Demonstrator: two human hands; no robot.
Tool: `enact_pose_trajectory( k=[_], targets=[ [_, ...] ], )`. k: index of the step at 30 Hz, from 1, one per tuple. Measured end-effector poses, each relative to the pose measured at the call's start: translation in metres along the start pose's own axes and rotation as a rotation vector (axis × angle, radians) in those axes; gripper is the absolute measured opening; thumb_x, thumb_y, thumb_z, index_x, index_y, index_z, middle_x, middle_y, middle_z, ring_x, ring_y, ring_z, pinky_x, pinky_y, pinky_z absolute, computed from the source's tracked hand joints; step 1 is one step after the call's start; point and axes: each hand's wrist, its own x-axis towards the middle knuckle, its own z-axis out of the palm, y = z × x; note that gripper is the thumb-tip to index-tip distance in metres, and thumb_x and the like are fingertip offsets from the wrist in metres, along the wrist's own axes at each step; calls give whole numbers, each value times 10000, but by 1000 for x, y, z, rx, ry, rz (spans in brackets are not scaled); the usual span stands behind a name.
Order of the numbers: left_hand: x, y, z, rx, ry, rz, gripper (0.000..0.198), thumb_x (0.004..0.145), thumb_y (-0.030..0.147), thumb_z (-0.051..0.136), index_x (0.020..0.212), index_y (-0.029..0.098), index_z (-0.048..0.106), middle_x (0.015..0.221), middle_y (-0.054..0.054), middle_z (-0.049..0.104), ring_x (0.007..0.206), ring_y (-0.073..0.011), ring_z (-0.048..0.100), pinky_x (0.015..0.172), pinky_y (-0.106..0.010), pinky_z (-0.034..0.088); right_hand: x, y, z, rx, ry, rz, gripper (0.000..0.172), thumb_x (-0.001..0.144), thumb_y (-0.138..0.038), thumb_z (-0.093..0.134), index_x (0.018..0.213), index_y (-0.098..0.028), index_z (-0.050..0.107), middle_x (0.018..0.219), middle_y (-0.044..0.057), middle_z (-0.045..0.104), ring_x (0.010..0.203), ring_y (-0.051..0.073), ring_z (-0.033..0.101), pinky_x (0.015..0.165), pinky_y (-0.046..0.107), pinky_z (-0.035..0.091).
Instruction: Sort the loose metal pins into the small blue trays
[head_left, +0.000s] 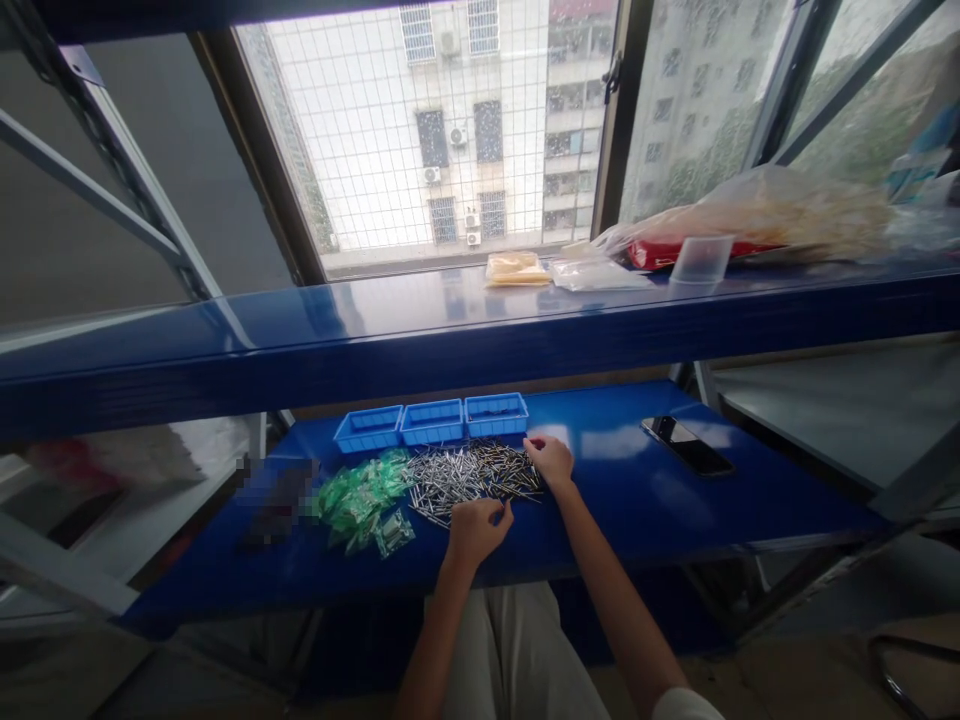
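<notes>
A heap of silver screws or pins (442,482) merges on its right into darker, brass-toned ones (504,465) on the blue table. My left hand (477,530) is at the near edge of the heap, thumb and fingertips curled together in a pinch. At the heap's right edge, my right hand (551,460) has its fingers drawn together over the brass-toned pieces. Anything between the fingertips of either hand is too small to make out. Small green plastic packets (364,497) lie piled against the heap's left side, with one clear-green packet (394,533) nearer me.
Three blue bins stand behind the heap: left (367,430), middle (432,422), right (496,414), with a few small pieces in the right one. A phone (686,446) lies at right. Above, a blue shelf (360,315) carries bags and a plastic cup (701,262).
</notes>
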Motion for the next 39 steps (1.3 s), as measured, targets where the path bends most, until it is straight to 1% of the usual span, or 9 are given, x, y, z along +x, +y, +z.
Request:
enact_pose_trajectory(
  k=[4,8,11,16,21,27,30,34,39],
  targets=[
    [0,2,-7,-92,-27,-12,316,797,285,434,512,189,531,509,11,538,442,-81,469,474,-212,294,-10,4,-1,18,-9,-27,269,748,-390,483,787,-232,696,796,48,692,747,238,633,606,301,436],
    [2,2,-10,-150,-30,-30,269,793,278,436,561,190,539,546,11,547,448,-82,452,474,-217,295,-19,9,-1,75,-7,-68,270,746,-384,477,813,-236,694,713,36,684,685,212,632,586,286,440],
    [2,0,-9,-186,-36,-48,285,794,287,428,546,184,524,519,13,517,449,-83,439,478,-218,293,-22,13,-1,139,4,-110,274,729,-378,486,840,-233,690,711,31,680,653,192,622,583,279,445],
    [3,-6,-7,-254,-12,-116,332,795,305,412,503,168,490,481,20,472,453,-76,432,491,-205,301,-20,17,1,293,-26,-192,276,685,-359,527,875,-221,673,841,17,680,677,160,613,638,271,456],
    [5,-6,-5,-192,-9,-174,374,810,322,383,495,165,509,484,10,506,469,-84,455,497,-213,294,-20,20,2,405,9,-231,294,680,-376,522,825,-173,678,815,51,675,694,170,606,663,289,458],
    [3,7,3,-5,-58,83,276,775,249,431,525,176,521,542,-2,538,583,-113,503,548,-224,328,-32,20,-3,442,81,-219,324,674,-426,531,790,-163,680,815,66,660,733,190,588,621,279,448],
    [3,8,4,27,-27,92,274,778,234,428,526,178,518,547,-2,538,582,-113,503,544,-225,340,-39,17,-9,399,139,-197,332,668,-452,530,736,-166,682,768,61,658,696,189,581,653,292,441],
    [2,7,3,42,33,96,252,774,221,435,545,179,530,577,-9,559,599,-123,514,568,-238,373,-48,12,-18,273,149,-101,362,673,-483,514,749,-180,696,710,55,650,628,189,573,605,289,423],
    [3,8,-1,21,127,108,192,754,204,458,590,177,555,626,-36,574,749,-168,543,623,-261,433,-54,9,-20,210,106,-60,332,672,-464,516,782,-206,694,832,43,668,648,187,592,617,290,429]
  ],
)
